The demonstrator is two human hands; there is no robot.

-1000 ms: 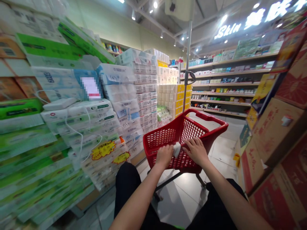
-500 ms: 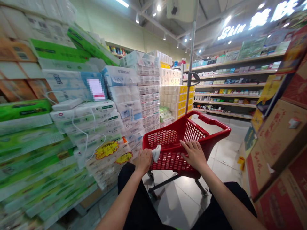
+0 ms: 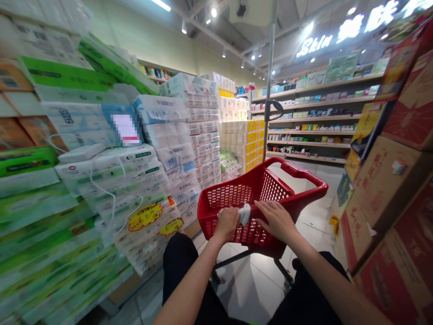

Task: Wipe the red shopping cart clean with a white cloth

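1. Left of the red shopping basket [image 3: 270, 189], stacked tissue packs [image 3: 142, 180] wall off that side.
2. Right of it, cardboard boxes [image 3: 389, 189] crowd close.
3. Beyond the basket, bare floor [image 3: 318, 171] lies open toward the shelves [image 3: 311, 131].

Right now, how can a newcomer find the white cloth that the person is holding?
Find the red shopping cart in the aisle between the stacked tissue packs and the cardboard boxes. On its near rim, the left hand grips the white cloth. It is the only white thing on the cart.
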